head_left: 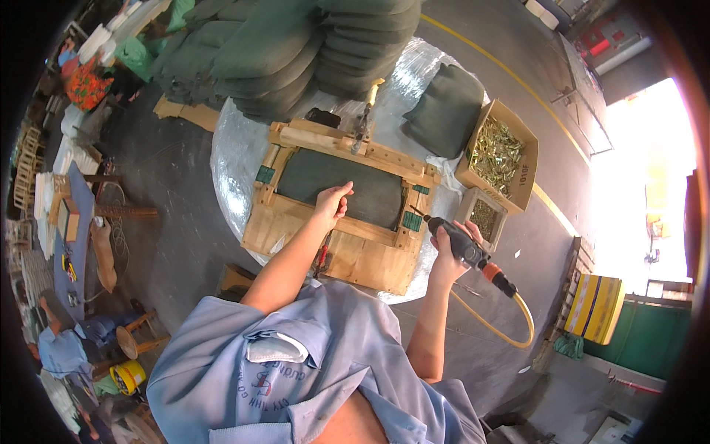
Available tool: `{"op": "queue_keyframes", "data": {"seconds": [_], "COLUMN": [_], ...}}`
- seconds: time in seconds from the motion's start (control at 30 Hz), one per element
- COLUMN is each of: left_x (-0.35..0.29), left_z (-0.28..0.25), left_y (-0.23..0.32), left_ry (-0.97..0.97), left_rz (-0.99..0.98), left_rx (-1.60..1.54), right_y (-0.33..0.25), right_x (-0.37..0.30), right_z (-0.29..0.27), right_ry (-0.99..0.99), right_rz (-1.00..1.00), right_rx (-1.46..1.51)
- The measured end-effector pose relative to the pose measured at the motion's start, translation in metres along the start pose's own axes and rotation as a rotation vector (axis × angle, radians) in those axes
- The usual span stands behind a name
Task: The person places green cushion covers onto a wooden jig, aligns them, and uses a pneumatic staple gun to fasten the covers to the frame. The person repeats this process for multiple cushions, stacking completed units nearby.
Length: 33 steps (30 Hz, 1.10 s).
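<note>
My right hand (451,240) is wrapped round a dark air-powered screwdriver (462,244) with an orange ring, held beside the right end of a wooden frame jig (362,152). Its thin bit points left toward the jig's corner. A dark green padded panel (347,186) lies flat inside the jig. Above the middle of this panel is my left hand (334,203), fingers curled in and thumb against them. Whatever the left fingers hold, if anything, is too small to make out. A metal toggle clamp (362,127) stands at the jig's far side.
The jig rests on a round table wrapped in shiny film (233,177). Stacked green pads (274,55) rise behind it. At the right sit a carton of brass-coloured hardware (497,159) and a small box of screws (484,216). A yellow hose (531,325) trails from the screwdriver. Another person (63,348) is at far left.
</note>
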<state>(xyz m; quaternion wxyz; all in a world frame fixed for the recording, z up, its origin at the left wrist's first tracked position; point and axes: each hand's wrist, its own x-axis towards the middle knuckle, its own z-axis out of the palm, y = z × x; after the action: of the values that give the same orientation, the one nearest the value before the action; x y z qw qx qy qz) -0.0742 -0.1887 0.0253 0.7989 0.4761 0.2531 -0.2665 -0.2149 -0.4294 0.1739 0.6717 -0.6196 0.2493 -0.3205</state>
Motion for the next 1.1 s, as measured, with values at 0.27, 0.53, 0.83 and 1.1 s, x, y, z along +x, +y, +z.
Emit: {"op": "queue_keyframes", "data": {"seconds": [0.27,0.53,0.83,1.1], "left_x": [-0.001,0.001,0.0,0.002], "left_z": [0.003,0.01,0.006,0.006], "left_y": [0.002,0.001,-0.004,-0.001], "left_ry": [0.038,0.089,0.08,0.032], "left_rz": [-0.007,0.008,0.015,-0.026], "left_rx": [-0.022,-0.033,-0.028,-0.003], "right_y": [0.041,0.062,0.053,0.042], "right_x": [0.045,0.054,0.034,0.09], "right_z": [0.03,0.036,0.06,0.075], "right_ry": [-0.107,-0.139,-0.144,-0.236], "right_rz": [0.023,-0.108,-0.184,-0.096], "right_rx": [-0.103,-0.165,-0.23,-0.475]}}
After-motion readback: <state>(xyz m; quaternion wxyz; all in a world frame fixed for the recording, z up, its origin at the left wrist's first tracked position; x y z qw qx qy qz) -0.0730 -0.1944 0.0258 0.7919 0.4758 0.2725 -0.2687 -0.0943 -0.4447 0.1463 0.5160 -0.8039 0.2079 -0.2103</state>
